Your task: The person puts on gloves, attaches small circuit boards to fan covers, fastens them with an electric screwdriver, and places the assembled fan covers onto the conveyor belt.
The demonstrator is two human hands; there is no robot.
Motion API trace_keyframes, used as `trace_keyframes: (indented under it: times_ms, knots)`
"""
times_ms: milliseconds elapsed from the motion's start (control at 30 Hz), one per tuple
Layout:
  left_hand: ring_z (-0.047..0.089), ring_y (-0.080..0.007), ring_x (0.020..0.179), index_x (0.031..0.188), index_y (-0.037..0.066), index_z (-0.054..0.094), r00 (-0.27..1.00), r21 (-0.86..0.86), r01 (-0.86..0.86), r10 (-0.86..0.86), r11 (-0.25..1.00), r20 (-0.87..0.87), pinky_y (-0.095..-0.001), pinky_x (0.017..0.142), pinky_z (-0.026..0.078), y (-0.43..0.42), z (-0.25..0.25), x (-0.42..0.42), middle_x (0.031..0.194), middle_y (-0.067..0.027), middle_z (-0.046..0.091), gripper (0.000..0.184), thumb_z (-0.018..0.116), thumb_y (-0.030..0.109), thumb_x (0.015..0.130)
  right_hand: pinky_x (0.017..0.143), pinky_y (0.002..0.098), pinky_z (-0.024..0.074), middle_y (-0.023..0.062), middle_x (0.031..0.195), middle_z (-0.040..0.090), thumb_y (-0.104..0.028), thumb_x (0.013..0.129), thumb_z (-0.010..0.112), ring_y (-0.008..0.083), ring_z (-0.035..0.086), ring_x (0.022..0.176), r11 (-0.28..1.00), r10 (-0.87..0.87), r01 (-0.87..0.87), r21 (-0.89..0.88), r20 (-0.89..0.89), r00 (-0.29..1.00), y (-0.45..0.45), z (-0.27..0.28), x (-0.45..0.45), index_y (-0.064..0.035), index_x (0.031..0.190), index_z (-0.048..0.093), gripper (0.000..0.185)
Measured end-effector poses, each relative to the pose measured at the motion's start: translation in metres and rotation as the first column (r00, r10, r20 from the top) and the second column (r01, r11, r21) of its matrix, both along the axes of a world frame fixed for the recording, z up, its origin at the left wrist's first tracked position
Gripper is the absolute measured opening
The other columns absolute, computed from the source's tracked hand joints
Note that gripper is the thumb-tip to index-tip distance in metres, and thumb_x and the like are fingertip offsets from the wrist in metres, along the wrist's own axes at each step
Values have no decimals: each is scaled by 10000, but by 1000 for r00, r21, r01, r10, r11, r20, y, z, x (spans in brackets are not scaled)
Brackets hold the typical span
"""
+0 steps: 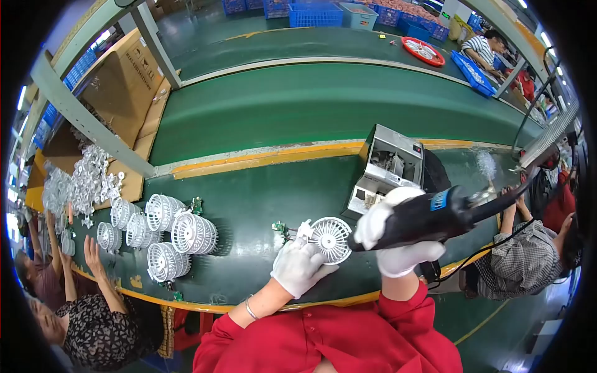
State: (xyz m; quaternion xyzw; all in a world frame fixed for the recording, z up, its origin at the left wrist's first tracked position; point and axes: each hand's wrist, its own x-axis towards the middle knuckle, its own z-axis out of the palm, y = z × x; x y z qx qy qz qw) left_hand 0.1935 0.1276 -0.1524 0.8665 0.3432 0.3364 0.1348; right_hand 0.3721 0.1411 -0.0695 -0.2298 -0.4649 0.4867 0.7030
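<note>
On green table (261,193), round white slotted plastic housing (331,240) is clamped at rim by fingers of white-gloved left hand (298,266); black cylindrical power tool (423,219) is gripped in white-gloved right hand (405,253), fingers wrapped round it. Housing may be twisted if left hold slackens, chipped if tool slips.

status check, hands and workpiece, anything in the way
Left hand against white slotted part. Right hand gripping black tool, tip beside part. Metal box beyond, nothing visibly blocking.

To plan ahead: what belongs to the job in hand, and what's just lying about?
In the job:
white slotted part, at left hand
black power tool, in right hand
probably metal box

Apparently lying about:
far blue crate
red round item
</note>
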Motion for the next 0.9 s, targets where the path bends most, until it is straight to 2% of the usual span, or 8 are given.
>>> trace_keyframes:
  times_ms: [67, 133, 300, 533, 600, 767, 800, 900]
  knots:
    - [546, -252, 673, 665, 85, 627, 1000, 13, 6, -7, 1000, 18, -373, 626, 437, 1, -2, 1, 674, -64, 537, 253, 746, 305, 701, 496, 306, 470, 146, 708, 590, -717, 750, 550, 223, 571, 557, 989, 144, -145, -7, -61, 988, -1, -14, -8, 45, 1129, 480, 854]
    - [546, -253, 670, 665, 84, 626, 999, 28, 7, -8, 1000, 41, -373, 623, 435, 1, -2, 1, 677, -65, 538, 249, 745, 299, 703, 475, 279, 451, 146, 696, 577, -635, 803, 553, 204, 573, 579, 963, 241, -260, -72, -202, 949, 0, -19, -17, 36, 1129, 490, 749]
    - [549, -255, 676, 679, 86, 631, 1000, 22, -15, 15, 1000, -9, -371, 622, 433, 1, 6, 1, 683, -66, 542, 241, 754, 292, 692, 478, 255, 402, 105, 682, 543, -314, 856, 616, 164, 509, 579, 959, 280, -284, 10, -188, 941, 4, -40, -31, 23, 1110, 492, 441]
    - [548, -258, 675, 692, 86, 640, 999, 67, 9, -11, 998, 32, -368, 622, 432, 3, 4, 3, 682, -68, 542, 248, 764, 301, 676, 574, 228, 435, 58, 825, 582, -58, 728, 704, 100, 522, 691, 782, 611, -624, -4, -198, 767, 14, -31, -20, 13, 1003, 560, 318]
    - [548, -259, 671, 692, 89, 638, 999, 36, -15, 14, 999, 33, -367, 624, 433, 3, 3, 5, 683, -70, 544, 246, 764, 300, 677, 621, 248, 456, 59, 863, 582, -54, 729, 701, 116, 534, 732, 864, 485, -493, -96, -96, 869, 8, -32, -15, 9, 1023, 555, 334]
    - [578, -261, 653, 714, 114, 635, 992, 18, 85, -86, 996, 88, -359, 592, 435, 8, 14, -12, 737, -41, 611, 258, 838, 212, 589, 446, 328, 471, 60, 596, 526, -710, 633, 569, 183, 514, 459, 987, 35, -26, 156, -59, 998, -1, 11, 3, -8, 1041, 486, 816]
    - [576, -232, 658, 707, 128, 635, 998, 55, -17, 14, 998, 55, -338, 581, 421, 9, 25, -15, 735, -20, 622, 266, 850, 184, 561, 411, 344, 474, 60, 542, 515, -841, 614, 542, 197, 510, 405, 981, -49, 57, 186, -46, 998, 3, 19, 9, -11, 1044, 473, 937]
    - [589, -299, 887, 879, 56, 667, 928, 62, -353, 340, 934, 152, -363, 761, 478, 28, 29, -20, 971, -108, 635, 281, 798, 80, 632, 444, 288, 441, 33, 578, 503, -830, 594, 575, 163, 507, 462, 972, -232, 229, 52, 46, 972, 18, 7, 32, -32, 1067, 477, 933]
